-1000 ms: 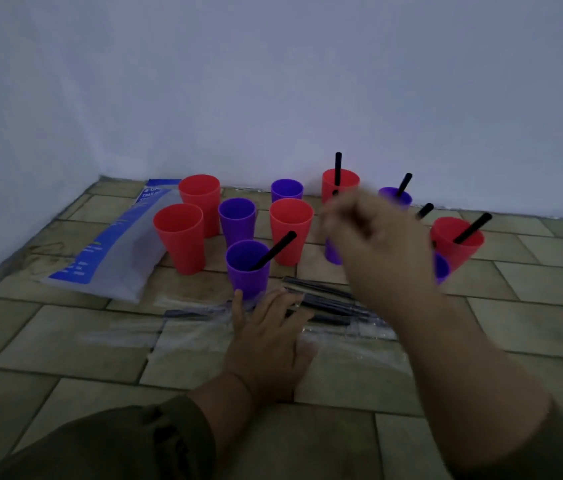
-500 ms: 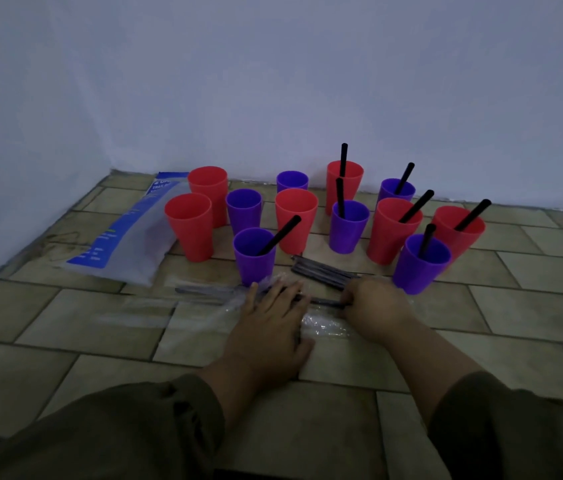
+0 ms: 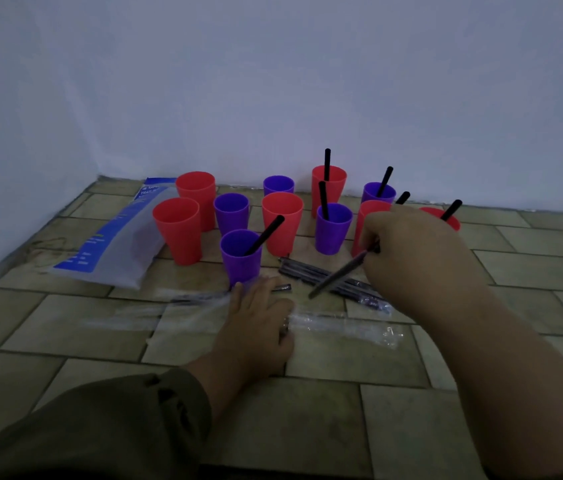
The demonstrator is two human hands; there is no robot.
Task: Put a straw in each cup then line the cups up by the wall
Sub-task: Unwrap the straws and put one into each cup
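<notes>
**Cups Clustering on a Tiled Floor, One Straw Being Lifted**

A pale, plain wall (image 3: 273, 81) is filling the far half of the view and is meeting a second wall at the far left corner. Below it, a floor (image 3: 532, 271) of greenish-beige rectangular tiles is carrying everything. A blue-and-white plastic bag (image 3: 114, 251) is lying flat at the left, just beside the cups.

Red cups (image 3: 178, 230) and purple cups (image 3: 231, 213) are standing upright in a loose cluster near the far wall, not in a row. Black straws (image 3: 264, 233) are leaning out of the near purple cup and out of the cups towards the right; part of that right group is hiding behind the right arm.

The left grip (image 3: 256, 323) is lying flat with straight fingers, pressing down on clear wrappers (image 3: 342, 329) spread on the near floor, its dark sleeve (image 3: 100, 427) showing at the bottom. The right grip (image 3: 418, 251) is pinching one end of a held straw (image 3: 339, 273), which is slanting down to the left above a bundle of wrapped straws (image 3: 304, 270) lying on the floor, just near of the cups.
</notes>
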